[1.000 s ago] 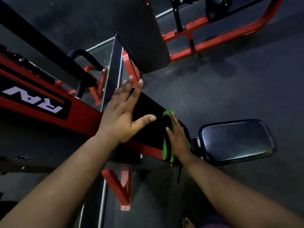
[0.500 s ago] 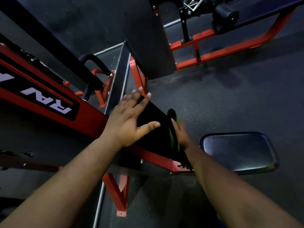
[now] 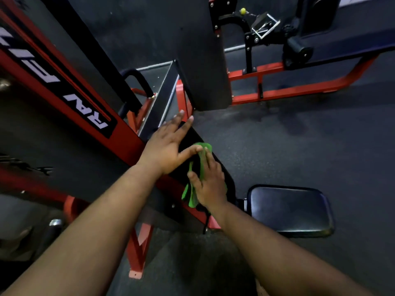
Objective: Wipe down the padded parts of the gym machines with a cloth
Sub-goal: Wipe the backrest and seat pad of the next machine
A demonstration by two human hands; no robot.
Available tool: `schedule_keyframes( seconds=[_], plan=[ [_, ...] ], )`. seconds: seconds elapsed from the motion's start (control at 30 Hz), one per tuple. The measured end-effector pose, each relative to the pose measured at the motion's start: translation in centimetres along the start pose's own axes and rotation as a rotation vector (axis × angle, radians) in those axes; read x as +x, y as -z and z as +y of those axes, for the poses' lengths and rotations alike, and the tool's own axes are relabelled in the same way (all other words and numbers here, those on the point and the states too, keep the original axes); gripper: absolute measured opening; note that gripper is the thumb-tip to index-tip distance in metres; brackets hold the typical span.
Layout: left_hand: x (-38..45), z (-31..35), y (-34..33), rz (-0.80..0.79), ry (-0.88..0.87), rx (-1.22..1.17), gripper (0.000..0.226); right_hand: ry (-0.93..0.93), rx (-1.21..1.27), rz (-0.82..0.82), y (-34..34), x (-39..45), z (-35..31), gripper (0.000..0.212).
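A black padded backrest (image 3: 188, 135) slopes down the middle of a red-framed machine. My left hand (image 3: 168, 148) lies flat on its upper part, fingers spread, thumb reaching right. My right hand (image 3: 208, 182) presses a green cloth (image 3: 193, 193) against the pad's right side, fingers pointing up; the cloth shows above the fingertips and below the palm. The black padded seat (image 3: 290, 210) of the same machine sits low at the right, bare.
A red beam with white lettering (image 3: 85, 99) crosses the left. A large dark panel (image 3: 203, 60) stands behind the pad. Another red-framed machine (image 3: 299, 86) stands at the back right. Dark rubber floor (image 3: 299, 135) lies open at the right.
My right hand has slid the cloth up from the pad's right edge onto its face, nearer my left thumb. The view has shifted down. My left hand stays flat on the pad.
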State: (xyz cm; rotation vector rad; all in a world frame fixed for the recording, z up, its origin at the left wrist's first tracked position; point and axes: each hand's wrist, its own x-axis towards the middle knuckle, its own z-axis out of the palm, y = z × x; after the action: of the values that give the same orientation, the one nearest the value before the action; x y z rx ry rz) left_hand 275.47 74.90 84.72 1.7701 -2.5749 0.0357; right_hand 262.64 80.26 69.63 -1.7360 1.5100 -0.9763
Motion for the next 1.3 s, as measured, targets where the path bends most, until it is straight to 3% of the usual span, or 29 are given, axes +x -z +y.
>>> schedule_keyframes(
  seconds=[0.07, 0.13, 0.23, 0.33, 0.4, 0.47, 0.53, 0.6, 0.63, 0.77, 0.93, 1.03, 1.1, 1.17, 1.3],
  plan=[
    [-0.5, 0.3, 0.0, -0.01, 0.067, -0.002, 0.104, -0.021, -0.184, -0.133, 1.3, -1.0, 3.7, 0.081],
    [-1.6, 1.3, -0.2, 0.001, 0.125, 0.043, 0.105, -0.107, -0.158, -0.192, 2.9, -1.8, 5.8, 0.069],
    [-4.7, 4.5, -2.2, 0.163, 0.115, 0.026, 0.102, -0.191, -0.035, -0.117, 5.4, -4.2, 6.7, 0.067],
    [-10.0, 9.0, -7.0, 0.393, 0.032, -0.239, 0.086, -0.25, 0.176, 0.011, 7.4, -8.0, 6.4, 0.078],
    [-12.6, 11.6, -10.4, 0.451, 0.03, -0.376, 0.079, -0.288, 0.331, 0.015, 8.9, -10.4, 5.7, 0.076],
    [-13.9, 14.2, -13.3, 0.335, 0.164, -0.588, 0.085, -0.271, 0.422, 0.034, 10.1, -12.4, 6.0, 0.059],
    [-13.7, 16.9, -14.3, 0.145, 0.388, -1.099, 0.091, -0.232, 0.492, 0.077, 11.6, -13.7, 6.5, 0.052],
    [-12.5, 18.9, -14.9, 0.002, 0.528, -1.571, 0.057, -0.265, 0.585, 0.108, 13.2, -14.3, 7.4, 0.06],
    [-12.0, 19.7, -15.2, -0.051, 0.541, -1.67, 0.038, -0.307, 0.605, 0.116, 13.8, -14.6, 8.2, 0.067],
    [-10.1, 23.3, -17.4, -0.137, 0.595, -1.676, 0.021, -0.568, 0.568, 0.084, 16.6, -14.5, 13.5, 0.1],
    [-6.6, 29.4, -23.2, -0.191, 0.758, -1.754, 0.021, -0.795, 0.669, -0.089, 19.2, -14.3, 21.8, 0.095],
    [-4.4, 32.9, -26.8, -0.195, 0.891, -1.873, 0.027, -0.809, 0.659, -0.088, 20.2, -13.7, 27.0, 0.062],
    [-3.4, 34.4, -29.1, -0.181, 0.905, -1.843, 0.026, -0.774, 0.544, -0.001, 20.7, -13.1, 29.7, 0.046],
    [-1.9, 35.1, -32.5, -0.126, 0.898, -1.679, 0.026, -0.706, 0.382, 0.085, 20.7, -11.9, 32.5, 0.049],
    [1.0, 34.0, -39.9, -0.15, 0.912, -1.415, 0.056, -0.597, -0.053, 0.073, 18.2, -9.1, 37.9, 0.07]
  ],
)
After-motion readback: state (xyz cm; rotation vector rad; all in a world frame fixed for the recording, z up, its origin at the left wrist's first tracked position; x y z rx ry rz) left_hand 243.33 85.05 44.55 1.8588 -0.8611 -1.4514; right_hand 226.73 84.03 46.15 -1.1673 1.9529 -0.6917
